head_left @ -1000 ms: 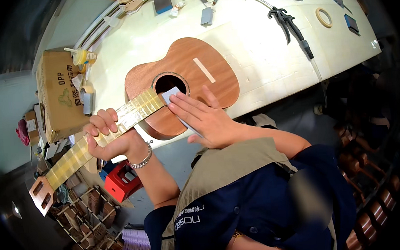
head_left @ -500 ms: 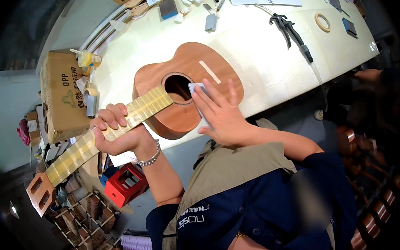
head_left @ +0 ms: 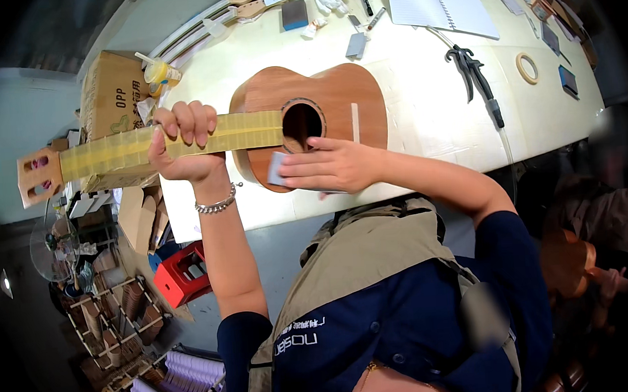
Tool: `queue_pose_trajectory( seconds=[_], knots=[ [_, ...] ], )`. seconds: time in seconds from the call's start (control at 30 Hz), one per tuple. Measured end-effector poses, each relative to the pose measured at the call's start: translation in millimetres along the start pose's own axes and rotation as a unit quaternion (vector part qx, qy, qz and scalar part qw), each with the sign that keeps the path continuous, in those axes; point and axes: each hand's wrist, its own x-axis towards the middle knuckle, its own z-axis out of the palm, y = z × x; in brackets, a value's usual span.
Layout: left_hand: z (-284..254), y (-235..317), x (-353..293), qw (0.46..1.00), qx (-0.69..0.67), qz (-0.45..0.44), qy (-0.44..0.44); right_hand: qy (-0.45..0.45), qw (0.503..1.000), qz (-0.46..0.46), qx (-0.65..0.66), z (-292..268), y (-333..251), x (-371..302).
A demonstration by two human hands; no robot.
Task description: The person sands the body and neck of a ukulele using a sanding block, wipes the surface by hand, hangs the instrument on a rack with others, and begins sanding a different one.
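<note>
A brown wooden ukulele (head_left: 365, 99) lies on the white table, soundhole up. Its neck points left, and strips of yellow tape (head_left: 252, 131) cover the fretboard. My left hand (head_left: 188, 142) is wrapped round the neck, fingers over the taped face and thumb at the near side. My right hand (head_left: 330, 168) lies with its fingers flat over a grey sanding pad (head_left: 277, 169), pressing it on the body's near side, below the soundhole. Part of the pad is hidden under the fingers. The slotted headstock (head_left: 39, 177) extends past the table's left edge.
A cardboard box (head_left: 110, 93) and a yellow cup (head_left: 159, 72) stand at the left. Toward the right lie an air blow gun (head_left: 476, 78), a tape roll (head_left: 527, 69) and a spiral notebook (head_left: 439, 5). A red stool (head_left: 181, 276) stands below the table; another person is at far right.
The ukulele has turned, its headstock swinging up so the neck lies nearly level. My right hand with the pad has shifted from beside the soundhole to the near side of the body.
</note>
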Motion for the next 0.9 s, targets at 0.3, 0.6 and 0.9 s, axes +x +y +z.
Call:
queue_pose_trajectory(
  seconds=[0.3, 0.6, 0.9],
  knots=[
    [11, -10, 11, 1.0, -0.012, -0.006, -0.01, 0.012, 0.996, -0.062, -0.059, -37, 32, 29],
    [12, -11, 6, 1.0, 0.021, -0.007, -0.002, 0.005, 0.998, -0.056, 0.017, -29, 35, 23],
    [2, -8, -13, 0.977, 0.059, 0.127, 0.161, 0.014, 0.977, 0.2, 0.07, -1, -16, -48]
  ],
)
